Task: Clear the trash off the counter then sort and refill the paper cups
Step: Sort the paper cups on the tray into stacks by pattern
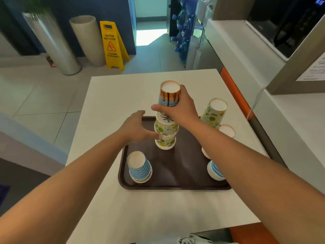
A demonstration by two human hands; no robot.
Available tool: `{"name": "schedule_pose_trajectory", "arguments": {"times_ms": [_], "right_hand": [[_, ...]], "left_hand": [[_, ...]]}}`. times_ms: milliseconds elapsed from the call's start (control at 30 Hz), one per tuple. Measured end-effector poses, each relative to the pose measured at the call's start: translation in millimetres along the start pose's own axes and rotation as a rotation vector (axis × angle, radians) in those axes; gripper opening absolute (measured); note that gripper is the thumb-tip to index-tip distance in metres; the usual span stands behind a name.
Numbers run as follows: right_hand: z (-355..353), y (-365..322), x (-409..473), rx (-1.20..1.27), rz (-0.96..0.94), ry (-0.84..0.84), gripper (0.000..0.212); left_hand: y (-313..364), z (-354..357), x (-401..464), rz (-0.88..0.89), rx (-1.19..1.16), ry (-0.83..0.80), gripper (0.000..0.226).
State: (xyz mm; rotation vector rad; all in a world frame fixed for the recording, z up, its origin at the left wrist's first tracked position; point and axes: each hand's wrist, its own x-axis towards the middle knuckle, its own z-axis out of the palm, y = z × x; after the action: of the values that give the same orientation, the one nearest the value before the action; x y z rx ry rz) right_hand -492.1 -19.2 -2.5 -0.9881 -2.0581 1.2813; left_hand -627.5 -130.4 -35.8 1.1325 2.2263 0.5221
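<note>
A: On the white bench [109,199] sits a dark brown tray [175,180] with upside-down paper cups. What is at its left?

B: At the near left corner, a short stack of blue-striped cups [139,167]. Beyond it the left hand [134,128] reaches in, fingers curved, thumb pressed on the lower green-spotted cups of the middle stack [165,136].

A: And the top of that stack?

B: The right hand [177,106] grips the orange cup with tree marks [169,94], thumb in front and fingers behind. It sits tilted above a white cup with a palm print, the next one down in the stack.

A: Further right?

B: A tall green-spotted stack [214,111] at the far right corner, an orange-rimmed cup [227,131] just beside it, and another blue-striped stack [213,170], partly hidden by the right forearm. On the floor beyond the bench, a yellow wet-floor sign [112,44]
</note>
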Motion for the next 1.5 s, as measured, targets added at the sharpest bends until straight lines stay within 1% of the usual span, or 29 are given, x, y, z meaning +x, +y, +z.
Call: {"name": "schedule_pose_trajectory", "arguments": {"times_ms": [67,167,300,433,533,667,800,933,1067,1233,1333,1433,1500], "right_hand": [[-1,1,6,0.012,0.003,0.058,0.069],[-7,-1,13,-0.010,-0.005,0.131,0.074],[-18,-10,15,-0.051,-0.033,0.132,0.075],[-26,-20,13,-0.070,-0.073,0.158,0.070],[-32,-26,12,-0.075,-0.094,0.190,0.070],[-41,-36,12,-0.043,-0.107,0.268,0.075],[-62,-59,13,0.036,-0.145,0.373,0.059],[-84,-86,14,0.138,-0.180,0.489,0.061],[-104,-99,9,0.181,-0.194,0.558,0.057],[-120,-90,-4,0.175,-0.168,0.627,0.048],[-130,-79,-12,0.195,-0.140,0.684,0.045],[-143,-67,-21,0.168,-0.116,0.693,0.053],[-151,-58,-26,0.143,-0.100,0.684,0.059]], "left_hand": [[-2,12,10,0.055,-0.076,0.019,0.126],[2,24,23,0.118,-0.182,0.016,0.119],[10,34,31,0.197,-0.353,0.011,0.105],[20,39,36,0.281,-0.441,-0.001,0.094],[27,37,35,0.316,-0.447,0.018,0.090],[35,30,36,0.367,-0.418,0.066,0.085],[42,17,34,0.401,-0.400,0.144,0.085],[48,4,32,0.419,-0.421,0.174,0.089],[55,-6,29,0.416,-0.498,0.200,0.084],[69,-13,21,0.463,-0.521,0.257,0.082],[79,-14,18,0.486,-0.536,0.311,0.077],[94,-18,16,0.514,-0.550,0.350,0.076],[105,-21,16,0.530,-0.573,0.374,0.079]]}}
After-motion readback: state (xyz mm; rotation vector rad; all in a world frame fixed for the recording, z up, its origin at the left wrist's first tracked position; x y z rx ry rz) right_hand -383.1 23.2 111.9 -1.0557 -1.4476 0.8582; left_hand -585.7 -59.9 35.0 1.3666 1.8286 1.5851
